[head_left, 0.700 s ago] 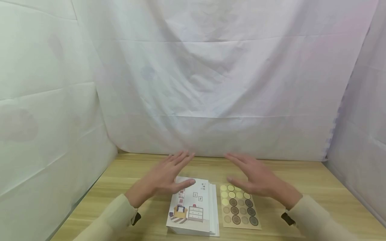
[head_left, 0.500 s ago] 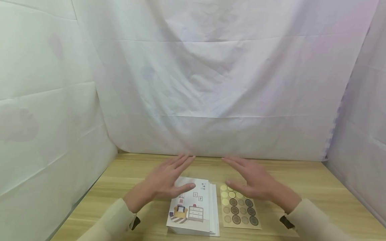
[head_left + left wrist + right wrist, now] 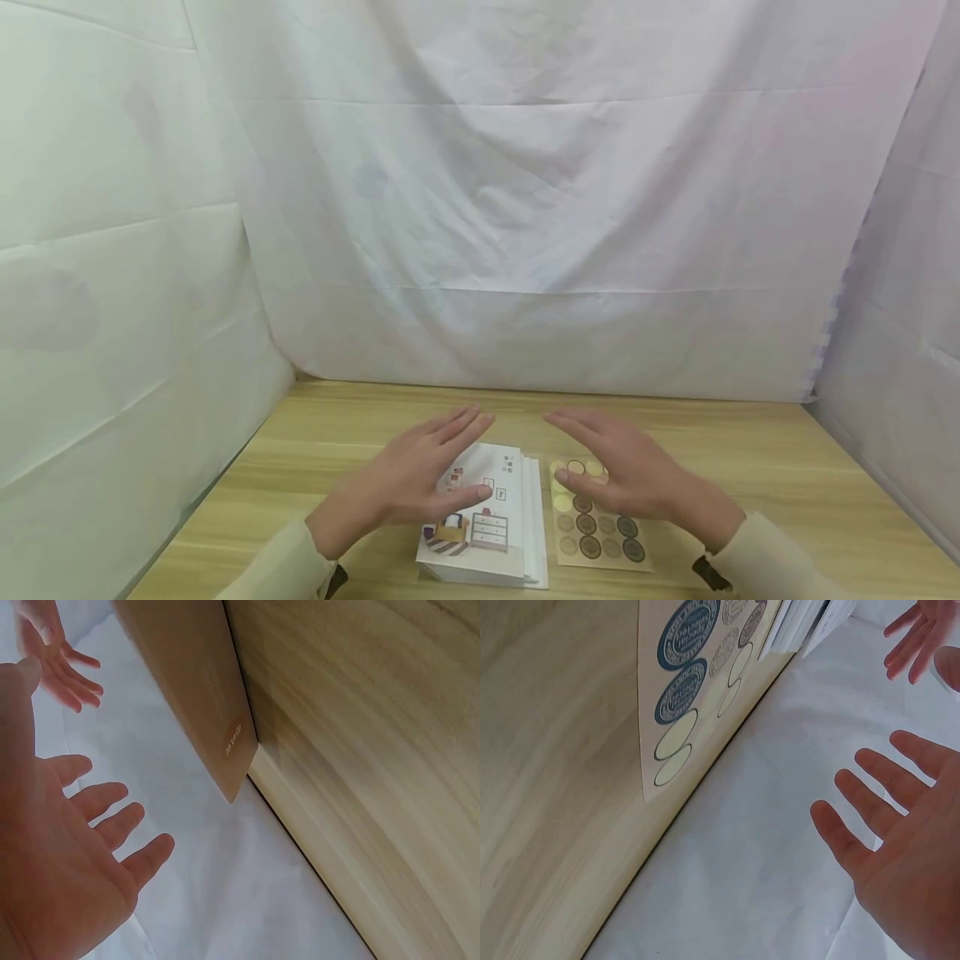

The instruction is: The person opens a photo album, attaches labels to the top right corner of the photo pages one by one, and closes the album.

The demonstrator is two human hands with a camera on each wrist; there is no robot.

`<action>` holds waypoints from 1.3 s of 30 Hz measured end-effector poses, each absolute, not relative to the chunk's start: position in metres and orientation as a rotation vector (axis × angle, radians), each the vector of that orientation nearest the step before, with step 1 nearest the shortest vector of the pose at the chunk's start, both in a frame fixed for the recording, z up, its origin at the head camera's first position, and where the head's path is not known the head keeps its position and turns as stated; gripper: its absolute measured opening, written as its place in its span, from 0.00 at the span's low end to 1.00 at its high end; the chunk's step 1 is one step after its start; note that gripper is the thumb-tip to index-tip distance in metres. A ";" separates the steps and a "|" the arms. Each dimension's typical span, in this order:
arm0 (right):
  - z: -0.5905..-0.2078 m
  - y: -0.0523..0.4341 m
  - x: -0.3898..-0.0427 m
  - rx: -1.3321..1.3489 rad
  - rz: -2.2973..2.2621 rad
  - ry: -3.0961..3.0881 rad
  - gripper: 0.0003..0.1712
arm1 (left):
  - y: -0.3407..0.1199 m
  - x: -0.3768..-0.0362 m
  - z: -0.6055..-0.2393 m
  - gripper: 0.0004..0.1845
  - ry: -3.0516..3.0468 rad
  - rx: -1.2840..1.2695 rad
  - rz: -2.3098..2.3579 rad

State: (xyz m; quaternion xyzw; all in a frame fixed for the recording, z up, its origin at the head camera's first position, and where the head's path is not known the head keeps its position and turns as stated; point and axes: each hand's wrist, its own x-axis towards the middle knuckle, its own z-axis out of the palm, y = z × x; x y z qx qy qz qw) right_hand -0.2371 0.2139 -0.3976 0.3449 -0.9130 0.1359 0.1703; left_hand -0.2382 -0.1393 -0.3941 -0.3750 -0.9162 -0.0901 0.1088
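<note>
My left hand (image 3: 408, 479) hovers over a white, thick, box-like item (image 3: 513, 500) printed with a chair, a rug and a chest of drawers. Its fingers are extended and its thumb points inward. In the left wrist view, the brown side (image 3: 187, 682) of this item stands apart from the fingers. Over a tan sheet of round stickers (image 3: 606, 537) hangs my right hand (image 3: 637, 475), fingers stretched toward the left one. The right wrist view shows its palm (image 3: 907, 847) holding nothing. Part of the sheet is hidden under that hand.
Thin white layers (image 3: 533, 517) stick out along the right side of the box-like item, beside the sticker sheet. The wooden table (image 3: 300, 442) ends at a white cloth (image 3: 487, 250) behind. Similar cloth hangs on both sides.
Both hands have drawn back slightly toward the person and a little closer together. The box-like item and the sticker sheet stay in place.
</note>
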 end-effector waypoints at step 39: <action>-0.422 0.198 -0.220 1.024 0.388 -2.685 0.34 | -0.135 -0.213 -0.416 0.46 -2.695 -1.231 -0.344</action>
